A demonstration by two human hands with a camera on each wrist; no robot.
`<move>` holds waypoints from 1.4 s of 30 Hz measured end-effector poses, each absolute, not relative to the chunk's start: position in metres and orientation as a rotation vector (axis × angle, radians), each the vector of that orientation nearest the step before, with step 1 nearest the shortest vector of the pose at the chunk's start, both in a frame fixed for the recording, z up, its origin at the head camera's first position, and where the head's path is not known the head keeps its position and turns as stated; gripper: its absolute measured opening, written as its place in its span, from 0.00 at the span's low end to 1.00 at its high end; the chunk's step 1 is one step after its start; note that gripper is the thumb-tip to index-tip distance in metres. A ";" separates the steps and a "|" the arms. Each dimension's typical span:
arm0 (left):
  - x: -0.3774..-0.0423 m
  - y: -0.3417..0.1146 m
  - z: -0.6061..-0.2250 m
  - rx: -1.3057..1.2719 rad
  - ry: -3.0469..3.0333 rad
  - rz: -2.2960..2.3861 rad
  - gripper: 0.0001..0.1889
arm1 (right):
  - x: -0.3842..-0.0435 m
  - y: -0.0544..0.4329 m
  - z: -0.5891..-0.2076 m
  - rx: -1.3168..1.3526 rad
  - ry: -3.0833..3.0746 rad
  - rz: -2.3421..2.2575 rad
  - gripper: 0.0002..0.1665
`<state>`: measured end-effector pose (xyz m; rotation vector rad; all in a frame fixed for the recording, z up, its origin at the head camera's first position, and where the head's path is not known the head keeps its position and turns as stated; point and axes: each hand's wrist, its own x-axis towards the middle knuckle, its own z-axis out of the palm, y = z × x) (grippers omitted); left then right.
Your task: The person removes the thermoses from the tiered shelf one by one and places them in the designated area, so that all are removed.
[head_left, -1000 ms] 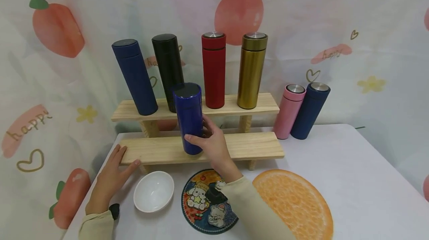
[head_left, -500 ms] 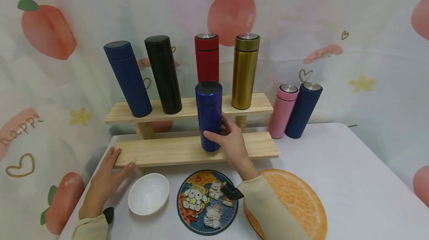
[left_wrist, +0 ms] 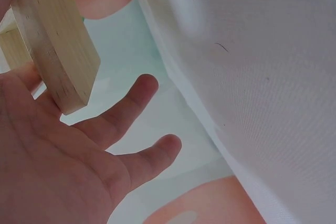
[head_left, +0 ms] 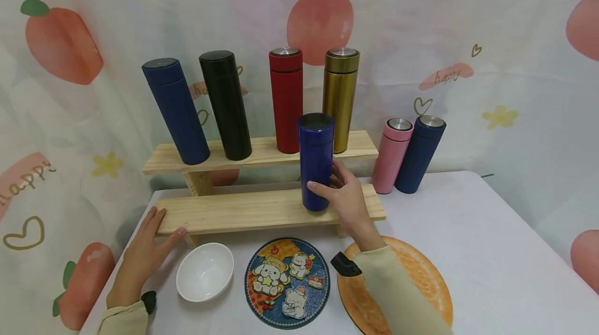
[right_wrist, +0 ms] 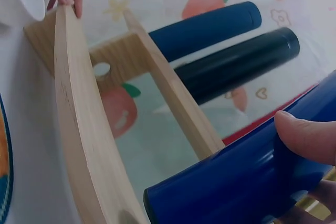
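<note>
My right hand grips the lower body of a glossy blue thermos flask, thumb in front and fingers round its right side. The flask is upright, close over the right part of the lower shelf of a two-step wooden stand. In the right wrist view its base shows near the shelf board. My left hand holds the left end of that shelf, thumb at the front edge. Its board lies between thumb and fingers in the left wrist view, with two fingers extended free.
The upper shelf bears a navy flask, a black one, a red one and a gold one. Pink and navy flasks stand right of it. A white bowl, cartoon mat and orange-slice mat lie in front.
The right hand has carried the blue flask rightward along the lower shelf, from before the black flask past the red one to before the gold one. The left hand stays on the shelf's end.
</note>
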<state>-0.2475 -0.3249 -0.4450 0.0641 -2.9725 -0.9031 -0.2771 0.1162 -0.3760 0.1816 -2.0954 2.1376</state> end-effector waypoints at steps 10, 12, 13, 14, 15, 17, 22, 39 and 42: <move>-0.246 -0.325 -0.443 0.074 -2.989 -0.922 0.54 | -0.274 0.145 -0.375 0.106 -2.073 2.101 0.50; -0.246 -0.325 -0.444 0.068 -2.991 -0.921 0.53 | -0.273 0.151 -0.374 0.092 -2.080 2.094 0.50; -0.246 -0.326 -0.445 0.066 -2.993 -0.920 0.53 | -0.273 0.155 -0.374 0.085 -2.085 2.087 0.50; -0.247 -0.326 -0.445 0.065 -2.995 -0.922 0.53 | -0.273 0.158 -0.374 0.079 -2.082 2.087 0.50; -0.247 -0.326 -0.445 0.062 -2.997 -0.925 0.53 | -0.272 0.161 -0.375 0.075 -2.082 2.079 0.50; -0.247 -0.326 -0.446 0.064 -3.000 -0.920 0.53 | -0.272 0.167 -0.374 0.064 -2.086 2.060 0.50; -0.247 -0.326 -0.445 0.074 -3.004 -0.916 0.54 | -0.270 0.182 -0.372 0.020 -2.071 2.029 0.49; -0.246 -0.325 -0.441 0.068 -3.005 -0.928 0.55 | -0.267 0.236 -0.370 -0.147 -1.934 1.966 0.48; -0.246 -0.325 -0.441 0.067 -3.007 -0.930 0.55 | -0.266 0.247 -0.374 -0.183 -1.914 1.975 0.49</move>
